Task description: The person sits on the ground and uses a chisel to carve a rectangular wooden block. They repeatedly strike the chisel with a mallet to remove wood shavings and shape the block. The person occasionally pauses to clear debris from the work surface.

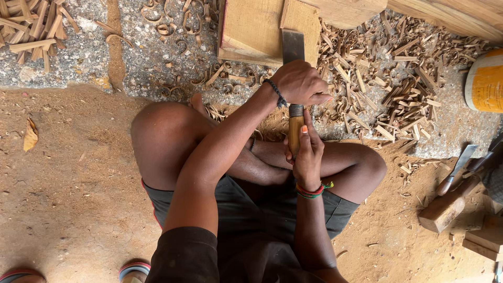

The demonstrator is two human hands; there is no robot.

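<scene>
I sit cross-legged on the ground. A broad chisel stands with its steel blade point(293, 46) resting on a pale wooden block point(251, 29). My left hand point(299, 84), with a dark bead band at the wrist, is closed around the chisel just above the metal ring. My right hand point(307, 153), with coloured wrist bands, wraps the chisel's wooden handle point(295, 131) lower down, close to my crossed legs. The blade's cutting edge lies against the block's right part.
Curled wood shavings point(393, 89) cover the stone slab around the block. At the right stand a yellow and white bucket point(484, 81), a second chisel point(457, 169) and a wooden mallet point(445, 210). A sandal point(133, 270) lies at the bottom left on sandy ground.
</scene>
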